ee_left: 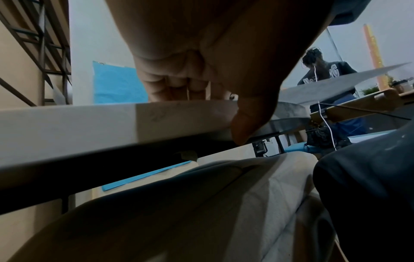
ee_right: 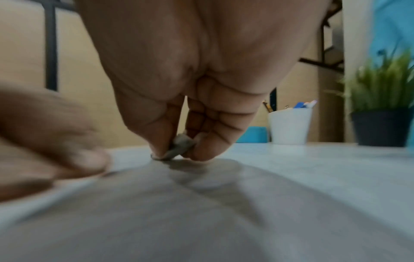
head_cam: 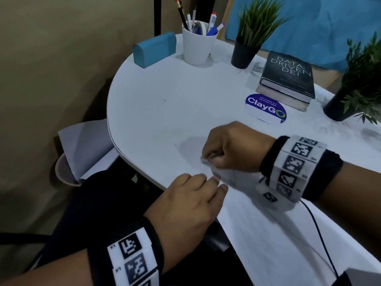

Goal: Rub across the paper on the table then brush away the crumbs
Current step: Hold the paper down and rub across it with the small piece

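A white sheet of paper (head_cam: 266, 221) lies on the white table (head_cam: 156, 112) near its front edge, its far corner close to my right hand. My right hand (head_cam: 210, 157) pinches a small grey-white eraser (ee_right: 179, 148) between thumb and fingers and presses it onto the paper (ee_right: 201, 212). My left hand (head_cam: 214, 182) rests at the table's edge, fingertips pressing on the paper's near side. From the left wrist its fingers (ee_left: 190, 92) lie over the tabletop and the thumb (ee_left: 241, 127) touches the edge face. Any crumbs are too small to make out.
At the back stand a white cup of pens (head_cam: 198, 46), a blue case (head_cam: 154, 49) and a potted plant (head_cam: 245, 52). Stacked books (head_cam: 288, 79), a ClayGo card (head_cam: 266, 108) and a second plant (head_cam: 342, 106) sit right. A black cable (head_cam: 321, 240) crosses the paper.
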The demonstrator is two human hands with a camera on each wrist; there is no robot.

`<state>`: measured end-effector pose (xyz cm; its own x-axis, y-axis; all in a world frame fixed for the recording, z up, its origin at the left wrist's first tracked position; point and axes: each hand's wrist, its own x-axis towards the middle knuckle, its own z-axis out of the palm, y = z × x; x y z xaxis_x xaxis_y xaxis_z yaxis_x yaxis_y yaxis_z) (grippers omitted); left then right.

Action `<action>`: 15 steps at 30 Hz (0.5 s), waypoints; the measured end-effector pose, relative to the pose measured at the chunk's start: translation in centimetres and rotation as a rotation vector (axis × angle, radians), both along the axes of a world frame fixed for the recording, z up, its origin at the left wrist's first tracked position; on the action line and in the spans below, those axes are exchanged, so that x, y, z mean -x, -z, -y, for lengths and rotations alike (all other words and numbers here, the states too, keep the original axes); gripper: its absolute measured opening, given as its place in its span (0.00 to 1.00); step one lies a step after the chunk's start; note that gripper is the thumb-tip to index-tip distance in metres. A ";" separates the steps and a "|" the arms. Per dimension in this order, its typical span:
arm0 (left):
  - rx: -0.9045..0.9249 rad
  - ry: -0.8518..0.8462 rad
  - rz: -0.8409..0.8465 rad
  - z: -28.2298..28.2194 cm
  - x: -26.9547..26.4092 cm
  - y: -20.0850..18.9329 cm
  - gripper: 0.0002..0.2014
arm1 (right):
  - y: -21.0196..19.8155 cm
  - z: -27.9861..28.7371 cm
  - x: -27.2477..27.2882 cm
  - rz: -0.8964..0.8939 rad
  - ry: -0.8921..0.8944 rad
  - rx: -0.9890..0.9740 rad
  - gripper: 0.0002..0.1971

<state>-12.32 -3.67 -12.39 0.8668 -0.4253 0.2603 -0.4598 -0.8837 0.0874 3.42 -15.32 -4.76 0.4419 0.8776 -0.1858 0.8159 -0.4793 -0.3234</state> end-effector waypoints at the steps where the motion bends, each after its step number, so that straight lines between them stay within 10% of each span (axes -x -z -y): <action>1: 0.000 -0.001 0.007 -0.1 -0.1 0.0 0.24 | -0.1 -0.1 -0.9 0.048 0.040 0.001 0.06; 9: 0.063 0.009 -0.008 -0.2 -0.1 -0.1 0.26 | -0.3 -0.3 0.9 -0.053 -0.073 0.055 0.08; 15: 0.075 0.022 -0.013 -0.3 -0.3 0.5 0.25 | -0.6 0.0 -3.1 0.270 0.114 0.096 0.08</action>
<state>-12.05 -3.36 -12.85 0.8611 -0.4236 0.2811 -0.4772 -0.8643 0.1592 6.51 -15.34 -4.21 0.5812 0.8036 -0.1281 0.8054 -0.5905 -0.0507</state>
